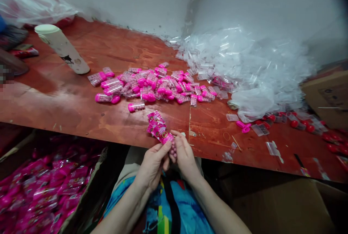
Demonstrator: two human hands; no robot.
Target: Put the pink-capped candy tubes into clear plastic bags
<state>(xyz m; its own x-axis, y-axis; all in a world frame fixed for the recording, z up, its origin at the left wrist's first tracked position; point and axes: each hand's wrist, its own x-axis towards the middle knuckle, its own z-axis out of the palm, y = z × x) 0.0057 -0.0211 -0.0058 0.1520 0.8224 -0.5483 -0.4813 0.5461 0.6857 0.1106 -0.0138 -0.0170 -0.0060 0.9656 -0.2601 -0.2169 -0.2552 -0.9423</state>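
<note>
My left hand [154,161] and my right hand [183,152] meet just off the table's front edge. Both are closed on a small clear tube of pink candy balls [173,150], partly hidden by fingers and thumbs. Beside the left thumb, a glossy pink piece of printed wrapper touches the tube. More pink printed wrappers [156,123] lie overlapped on the table edge just beyond my fingers. Farther in spreads a pile of clear candy tubes with pink caps [146,83], one tube [136,107] lying nearest the wrappers.
A pale drinking bottle [63,51] stands at the left of the red-brown table [114,45]. Clear plastic pieces [258,71] are heaped at the back right, near a cardboard box [328,92]. Below left, an open box holds pink packets [49,190]. Red-capped tubes [301,123] lie far right.
</note>
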